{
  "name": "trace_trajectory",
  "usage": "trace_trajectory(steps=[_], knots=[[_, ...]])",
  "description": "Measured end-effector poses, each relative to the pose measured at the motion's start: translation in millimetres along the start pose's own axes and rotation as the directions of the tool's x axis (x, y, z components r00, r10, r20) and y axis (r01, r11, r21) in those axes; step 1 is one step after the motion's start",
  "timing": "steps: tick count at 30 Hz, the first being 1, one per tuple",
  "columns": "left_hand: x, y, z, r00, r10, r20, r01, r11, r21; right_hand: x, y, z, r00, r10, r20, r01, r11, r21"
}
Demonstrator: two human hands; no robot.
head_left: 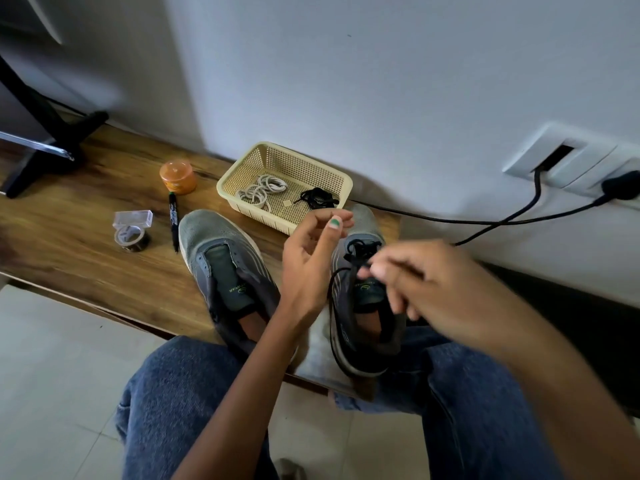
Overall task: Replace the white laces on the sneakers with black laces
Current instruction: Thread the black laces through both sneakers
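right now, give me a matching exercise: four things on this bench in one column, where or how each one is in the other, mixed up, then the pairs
Things:
1. white laces
2. left sneaker
3. marker
4. right hand

Places or states:
A. lying between the tape roll and a shoe
B. coiled in the basket
C. pinching a black lace over the right sneaker
D. no lace in its eyelets

Pairs: 1-B, 2-D, 3-A, 4-C
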State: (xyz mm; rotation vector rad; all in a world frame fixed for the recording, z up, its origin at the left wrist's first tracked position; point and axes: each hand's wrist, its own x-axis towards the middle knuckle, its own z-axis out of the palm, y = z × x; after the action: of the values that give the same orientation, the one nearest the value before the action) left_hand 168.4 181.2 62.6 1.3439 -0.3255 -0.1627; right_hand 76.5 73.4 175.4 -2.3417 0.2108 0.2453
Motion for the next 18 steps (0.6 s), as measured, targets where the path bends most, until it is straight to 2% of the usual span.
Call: trace_trajectory(steps=[3, 5, 7, 10, 13, 15, 18], knots=[[-0.5, 0.7, -1.3, 0.992, -0.018, 0.124, 0.030, 0.995, -0.094, 1.9, 5.2, 26.0, 0.995, 0.022, 0.099, -0.014, 0.997, -0.080], [-3.2, 1.4, -1.6, 0.969, -0.078, 0.234, 0.102, 0.991, -0.092, 1.0, 8.1, 38.1, 0.996, 0.039, 0.079, -0.037, 0.999, -0.038], [-6.2, -0.5, -0.4, 0.945, -0.136, 0.298, 0.148, 0.989, -0.018, -0.2, 10.1, 44.2, 0.998, 0.049, 0.044, -0.050, 0.999, 0.020], [-6.1, -11.3, -4.6, 0.964, -0.150, 0.222, 0.072, 0.944, 0.322, -2.9, 12.2, 45.4, 0.999, 0.017, 0.044, -0.022, 0.994, 0.109], [-1.4, -18.9, -13.6, 0.984, -0.161, 0.082, 0.080, 0.794, 0.602, -7.2, 16.7, 46.2, 0.996, -0.006, 0.090, -0.008, 0.988, 0.154], [-0.1, -19.4, -15.9, 0.967, -0.246, 0.059, 0.150, 0.747, 0.647, -8.5, 20.6, 46.3, 0.995, 0.005, 0.095, -0.020, 0.987, 0.158], [-1.8, -18.7, -15.3, 0.917, -0.379, 0.123, 0.191, 0.690, 0.698, -7.1, 28.5, 44.6, 0.996, 0.062, 0.063, -0.072, 0.982, 0.175]])
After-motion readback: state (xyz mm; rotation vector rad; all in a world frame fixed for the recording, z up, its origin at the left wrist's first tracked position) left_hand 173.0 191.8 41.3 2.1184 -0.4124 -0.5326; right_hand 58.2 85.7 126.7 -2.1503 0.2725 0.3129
